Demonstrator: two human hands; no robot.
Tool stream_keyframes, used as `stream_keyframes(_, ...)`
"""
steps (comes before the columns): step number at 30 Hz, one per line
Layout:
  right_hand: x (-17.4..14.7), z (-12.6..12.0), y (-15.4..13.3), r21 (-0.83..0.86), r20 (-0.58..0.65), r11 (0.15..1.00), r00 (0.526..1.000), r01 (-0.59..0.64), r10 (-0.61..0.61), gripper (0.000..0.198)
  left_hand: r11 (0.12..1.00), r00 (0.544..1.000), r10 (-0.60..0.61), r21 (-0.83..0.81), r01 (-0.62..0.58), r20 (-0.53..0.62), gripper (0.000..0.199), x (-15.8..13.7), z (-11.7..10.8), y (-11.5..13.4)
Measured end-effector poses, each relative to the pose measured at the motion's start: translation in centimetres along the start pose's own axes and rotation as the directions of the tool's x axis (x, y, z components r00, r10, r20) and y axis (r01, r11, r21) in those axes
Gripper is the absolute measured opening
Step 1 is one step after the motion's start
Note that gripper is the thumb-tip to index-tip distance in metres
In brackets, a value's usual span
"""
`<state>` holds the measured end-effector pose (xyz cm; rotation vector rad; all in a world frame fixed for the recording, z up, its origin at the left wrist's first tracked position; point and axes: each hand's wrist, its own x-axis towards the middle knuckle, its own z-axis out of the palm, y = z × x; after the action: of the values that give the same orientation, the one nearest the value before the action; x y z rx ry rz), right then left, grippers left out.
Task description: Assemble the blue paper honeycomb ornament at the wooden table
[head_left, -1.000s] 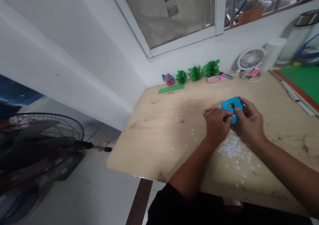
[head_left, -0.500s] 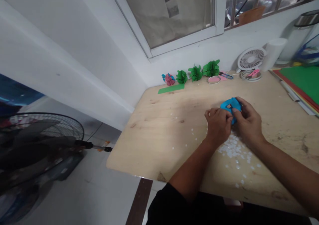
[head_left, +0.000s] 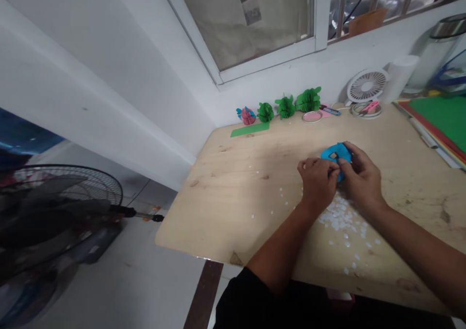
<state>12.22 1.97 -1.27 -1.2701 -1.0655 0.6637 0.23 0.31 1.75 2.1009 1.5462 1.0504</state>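
Note:
A blue paper piece [head_left: 330,151], rounded with an opening in its middle, is held above the wooden table [head_left: 218,188]. My right hand [head_left: 364,176] grips its right side, thumb in front and fingers behind. My left hand [head_left: 317,181] pinches its lower left edge, with the fingers curled. The spot where the fingertips meet is partly hidden. Many small white paper bits [head_left: 338,217] are scattered on the table below my hands.
Along the wall stand green paper figures [head_left: 286,106], a pink-and-blue one [head_left: 248,116] and a green strip [head_left: 250,130]. Further right are a tape ring [head_left: 312,117], a cutter [head_left: 330,109], a small white fan [head_left: 367,86] and coloured sheets [head_left: 442,120]. A floor fan [head_left: 73,207] stands left.
Both hands and the blue paper piece have shifted very slightly left. The grip looks the same.

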Motion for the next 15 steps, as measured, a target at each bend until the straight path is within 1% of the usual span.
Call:
stream_keyframes(5, -0.2, 0.0, -0.1, 0.008, 0.013, 1.0, 1.0, -0.003, 0.003, 0.052, 0.998, 0.999, 0.013, 0.061, -0.015, 0.044, 0.008, 0.0, 0.0, -0.2)
stream_keyframes(8, 0.1, 0.0, -0.1, 0.013, -0.012, 0.999, 0.999, -0.052, 0.052, 0.055, 0.997, 0.997, 0.04, 0.066, -0.044, 0.062, 0.006, 0.0, -0.1, -0.3)
stream_keyframes(10, 0.5, -0.1, 0.2, 0.044, -0.04, 0.994, 0.994, -0.099, 0.101, 0.056, 0.997, 0.996, 0.068, 0.03, -0.07, 0.064, 0.007, 0.0, -0.2, -0.3)
stream_keyframes(12, 0.8, -0.1, 0.6, 0.112, -0.05, 0.987, 0.991, -0.119, 0.125, 0.059, 0.994, 0.992, 0.108, -0.032, -0.106, 0.059, 0.011, 0.1, -0.3, -0.3)
stream_keyframes(15, 1.2, -0.2, 1.5, 0.192, -0.024, 0.972, 0.99, -0.133, 0.14, 0.06, 0.985, 0.989, 0.147, -0.101, -0.143, 0.035, 0.022, 0.1, -0.4, -0.3)
